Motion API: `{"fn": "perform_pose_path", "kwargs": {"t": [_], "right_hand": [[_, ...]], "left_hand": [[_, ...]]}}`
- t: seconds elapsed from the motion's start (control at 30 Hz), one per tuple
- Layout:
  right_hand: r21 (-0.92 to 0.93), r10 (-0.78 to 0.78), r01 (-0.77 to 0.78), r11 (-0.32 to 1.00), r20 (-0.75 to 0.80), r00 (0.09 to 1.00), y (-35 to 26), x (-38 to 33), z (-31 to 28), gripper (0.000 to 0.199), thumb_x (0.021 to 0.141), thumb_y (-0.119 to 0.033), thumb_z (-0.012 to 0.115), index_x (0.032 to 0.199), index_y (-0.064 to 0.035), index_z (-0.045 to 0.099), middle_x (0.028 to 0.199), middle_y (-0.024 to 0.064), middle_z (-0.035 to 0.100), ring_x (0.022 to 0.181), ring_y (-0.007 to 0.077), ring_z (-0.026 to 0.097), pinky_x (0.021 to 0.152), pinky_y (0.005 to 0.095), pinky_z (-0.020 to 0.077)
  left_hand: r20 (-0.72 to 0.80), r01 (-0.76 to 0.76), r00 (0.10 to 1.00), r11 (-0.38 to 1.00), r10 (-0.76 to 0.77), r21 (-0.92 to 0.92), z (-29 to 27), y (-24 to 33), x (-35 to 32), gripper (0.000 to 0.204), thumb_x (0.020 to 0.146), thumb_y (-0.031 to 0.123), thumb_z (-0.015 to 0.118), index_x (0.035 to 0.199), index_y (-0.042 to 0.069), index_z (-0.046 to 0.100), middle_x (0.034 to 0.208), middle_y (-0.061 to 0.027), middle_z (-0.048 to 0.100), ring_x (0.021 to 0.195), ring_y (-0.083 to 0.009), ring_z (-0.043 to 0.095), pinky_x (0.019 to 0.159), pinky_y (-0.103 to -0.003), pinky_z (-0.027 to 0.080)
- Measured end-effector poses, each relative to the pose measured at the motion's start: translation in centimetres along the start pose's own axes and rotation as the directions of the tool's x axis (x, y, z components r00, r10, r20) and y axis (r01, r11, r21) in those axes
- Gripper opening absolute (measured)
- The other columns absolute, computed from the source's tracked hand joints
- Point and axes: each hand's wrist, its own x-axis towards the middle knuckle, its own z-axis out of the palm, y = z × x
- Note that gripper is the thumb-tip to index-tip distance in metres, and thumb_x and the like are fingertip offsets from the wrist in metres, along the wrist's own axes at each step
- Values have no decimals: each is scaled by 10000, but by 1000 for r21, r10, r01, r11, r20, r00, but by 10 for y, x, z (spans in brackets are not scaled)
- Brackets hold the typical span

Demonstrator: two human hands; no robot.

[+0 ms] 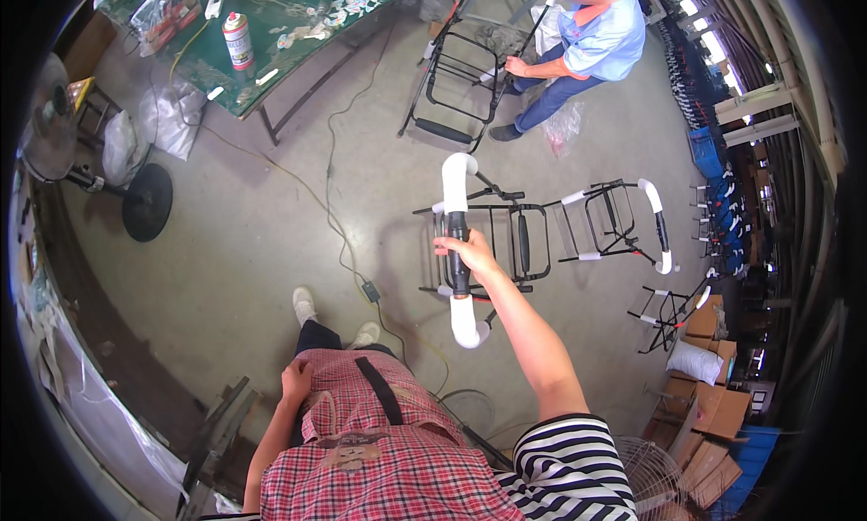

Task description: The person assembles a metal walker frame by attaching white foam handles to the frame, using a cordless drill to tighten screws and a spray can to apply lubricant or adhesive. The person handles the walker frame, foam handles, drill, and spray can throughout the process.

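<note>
My right hand [470, 252] is closed round the black middle of a handlebar [461, 281], with the arm stretched out ahead. White wrapping covers both curved ends of the bar. Below it stands the black tubular metal frame [524, 243] that it appears to belong to, with a dark padded bar across it. My left hand [296, 379] hangs beside my red checked apron [352, 404]. Its fingers are curled in, and whatever they may hold is hidden.
A co-worker [591, 42] handles a similar black frame [461, 74] ahead. More wrapped frames [603, 216] stand to the right, near cardboard boxes [722, 408]. A green table [298, 56] bears a spray can [237, 41]. A cable [330, 173] crosses the floor; a fan [144, 200] stands left.
</note>
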Motion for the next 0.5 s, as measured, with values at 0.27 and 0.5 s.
{"fn": "perform_pose_path", "kwargs": {"t": [0.27,0.5], "right_hand": [[34,-22,22,999,8,1000,-6,-10,1,381,865,-287,722,1094,-13,589,1013,113,679,858,214,693,759,326,518],[92,102,-103,990,22,995,-12,-27,2,463,857,-368,728,1119,-20,570,1017,122,678,817,189,680,760,324,522]], "left_hand": [[13,21,1000,1000,-20,-7,-5,-1,-2,283,833,244,624,946,-7,688,801,-188,689,766,-308,685,729,-389,525],[-141,16,990,995,-30,-99,-27,1,15,263,848,218,639,996,6,686,842,-167,702,779,-270,688,737,-375,526]]}}
